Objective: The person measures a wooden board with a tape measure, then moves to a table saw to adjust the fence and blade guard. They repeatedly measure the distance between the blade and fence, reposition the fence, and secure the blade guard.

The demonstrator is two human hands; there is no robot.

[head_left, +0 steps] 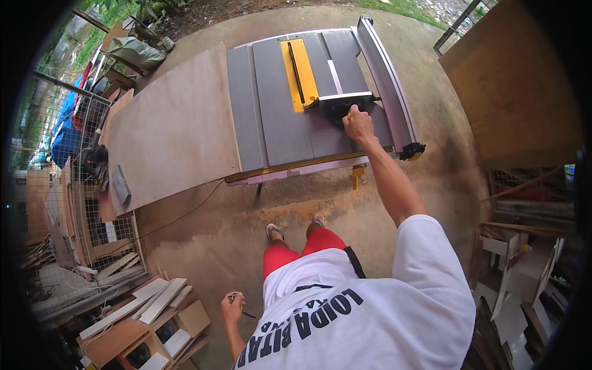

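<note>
A table saw (277, 98) has a grey top, a yellow throat plate (290, 61) with a dark slot and a pale rail fence (383, 80) along its right side. My right hand (359, 125) is closed on the black miter gauge (336, 112), which sits near the front of the top, right of the throat plate. Down at my left side, my left hand (232, 308) is closed round a small yellow-and-black object (235, 298), which looks like a tape measure.
A large board (172, 123) adjoins the saw's left side, with a grey block (121, 185) on it. A wire mesh fence (55, 216) stands at left. Wood offcuts (154, 302) lie at lower left, more scraps (518, 277) at lower right. A plywood sheet (512, 80) stands at right.
</note>
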